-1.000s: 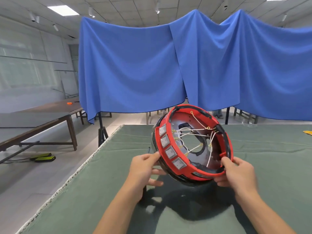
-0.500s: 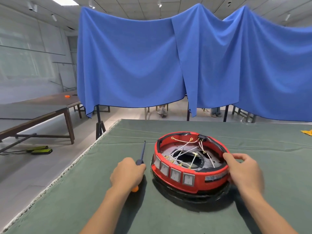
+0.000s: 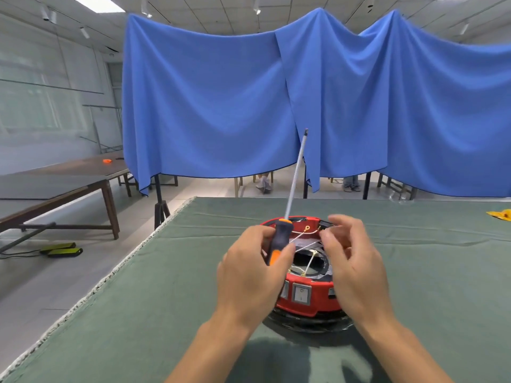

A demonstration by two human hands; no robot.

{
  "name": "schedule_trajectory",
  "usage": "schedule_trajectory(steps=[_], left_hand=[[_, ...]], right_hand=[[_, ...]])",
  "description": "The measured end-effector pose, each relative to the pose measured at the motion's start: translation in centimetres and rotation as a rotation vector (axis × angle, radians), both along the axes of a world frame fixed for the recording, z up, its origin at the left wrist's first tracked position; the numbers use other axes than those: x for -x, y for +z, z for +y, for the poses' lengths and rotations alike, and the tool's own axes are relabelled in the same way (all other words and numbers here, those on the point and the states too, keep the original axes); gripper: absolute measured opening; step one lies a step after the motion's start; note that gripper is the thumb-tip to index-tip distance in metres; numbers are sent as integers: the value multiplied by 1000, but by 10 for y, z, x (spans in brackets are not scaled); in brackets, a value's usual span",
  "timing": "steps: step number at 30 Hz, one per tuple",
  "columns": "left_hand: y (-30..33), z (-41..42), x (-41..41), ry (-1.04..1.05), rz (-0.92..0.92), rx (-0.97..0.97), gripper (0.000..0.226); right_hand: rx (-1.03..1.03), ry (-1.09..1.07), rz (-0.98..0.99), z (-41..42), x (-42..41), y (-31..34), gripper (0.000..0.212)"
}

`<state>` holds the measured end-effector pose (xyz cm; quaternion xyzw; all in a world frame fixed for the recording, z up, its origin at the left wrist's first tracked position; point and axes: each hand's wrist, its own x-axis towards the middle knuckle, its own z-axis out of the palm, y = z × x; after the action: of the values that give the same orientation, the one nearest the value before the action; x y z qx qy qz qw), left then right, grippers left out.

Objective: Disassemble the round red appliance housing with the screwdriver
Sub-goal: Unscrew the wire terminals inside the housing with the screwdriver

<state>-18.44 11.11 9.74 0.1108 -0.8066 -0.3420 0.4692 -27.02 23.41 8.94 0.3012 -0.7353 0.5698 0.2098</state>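
The round red housing (image 3: 307, 299) lies flat on the green table cloth (image 3: 166, 286), open side up, with white wires and a dark central hole inside and switches on its near wall. My left hand (image 3: 249, 275) grips the screwdriver (image 3: 280, 241) by its black and orange handle above the housing; the long shaft points up and away. My right hand (image 3: 354, 269) hovers just right of the handle over the housing, fingers loosely curled and blurred, holding nothing.
A blue curtain (image 3: 221, 106) hangs behind the table. A yellow item (image 3: 502, 214) lies at the table's far right edge. Brown tables (image 3: 55, 189) stand to the left, with a black and yellow object (image 3: 60, 248) on the floor.
The housing was set down flat from a tilted hold. My left hand picked the screwdriver off the cloth and raised it over the housing; my right hand left the rim and moved toward the handle.
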Motion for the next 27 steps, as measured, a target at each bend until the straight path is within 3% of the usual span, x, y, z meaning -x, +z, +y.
schedule_trajectory(steps=[3, 4, 7, 11, 15, 18, 20, 23, 27], left_hand=[[-4, 8, 5, -113, -2, -93, 14], [-5, 10, 5, -171, 1, -108, 11], [-7, 13, 5, -337, -2, -100, 6], [-7, 14, 5, -454, 25, -204, 27], [-4, 18, 5, -227, 130, -388, 33], [-5, 8, 6, 43, 55, -265, 13], [-12, 5, 8, 169, -104, -172, 22], [-26, 5, 14, 206, -307, -216, 50], [-39, 3, 22, 144, -363, -343, 56]], right_hand=[[-194, 129, 210, -1, -6, -3, 74], [-272, 145, 267, -1, -7, -4, 81], [-418, 83, 381, -4, -8, -9, 61], [-303, 2, 386, -1, -4, -11, 29], [-199, -60, 356, 6, 2, -11, 43], [-81, -105, 272, 10, 7, -7, 41], [90, -44, 119, 9, 8, -8, 40], [334, 71, -84, 7, 6, -10, 38], [345, 68, -72, 7, 6, -4, 15]])
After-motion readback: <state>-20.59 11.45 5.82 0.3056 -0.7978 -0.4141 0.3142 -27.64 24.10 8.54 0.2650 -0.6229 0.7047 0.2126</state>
